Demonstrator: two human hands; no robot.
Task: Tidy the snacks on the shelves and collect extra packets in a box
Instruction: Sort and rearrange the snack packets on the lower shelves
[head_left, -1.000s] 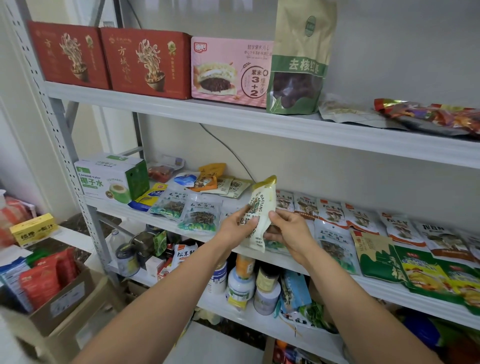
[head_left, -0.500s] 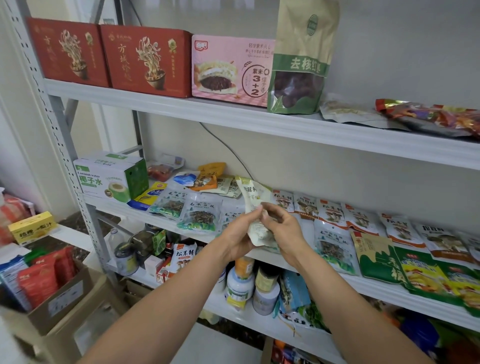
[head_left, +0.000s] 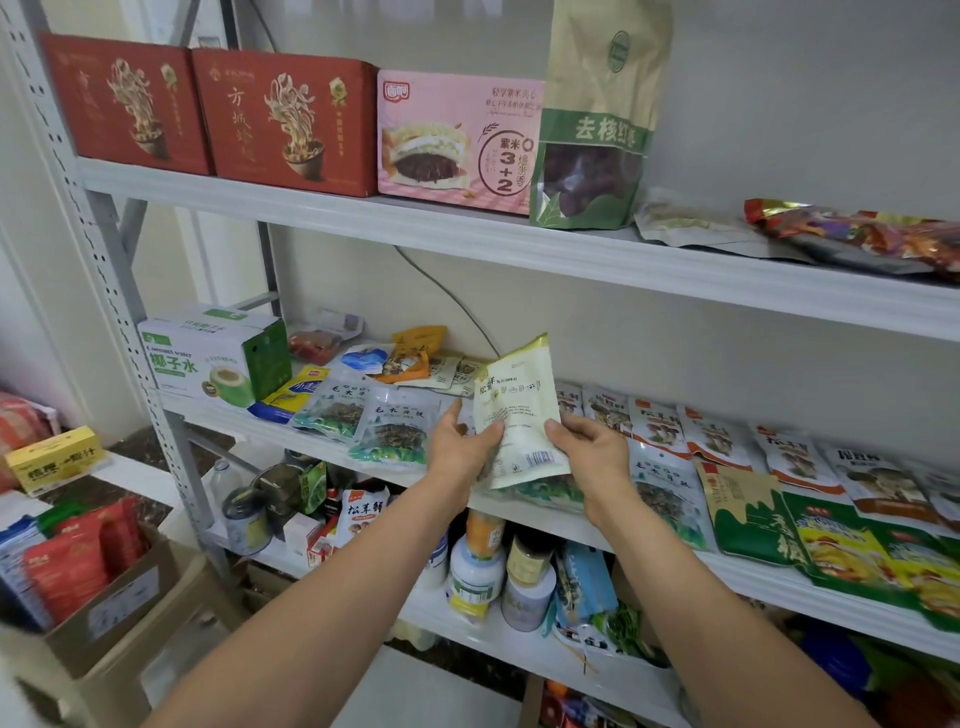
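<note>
A pale cream and green snack packet (head_left: 517, 415) is held upright in front of the middle shelf (head_left: 571, 525), its printed back with a barcode facing me. My left hand (head_left: 460, 447) grips its left edge with the thumb on the front. My right hand (head_left: 592, 457) pinches its lower right edge. Rows of flat snack packets (head_left: 395, 426) lie on the middle shelf to the left and right of my hands. A cardboard box (head_left: 119, 587) with red and blue packets stands at the lower left.
Red boxes (head_left: 280, 119), a pink box (head_left: 457, 140) and a tall green pouch (head_left: 597, 130) stand on the top shelf. A coconut water carton (head_left: 208, 358) sits left on the middle shelf. Jars and bottles (head_left: 478, 571) crowd the shelf below. A yellow box (head_left: 54, 457) lies far left.
The packet was crumpled between both hands half a second ago; now it is spread flat and turned so its back faces me. Both hands shifted slightly apart.
</note>
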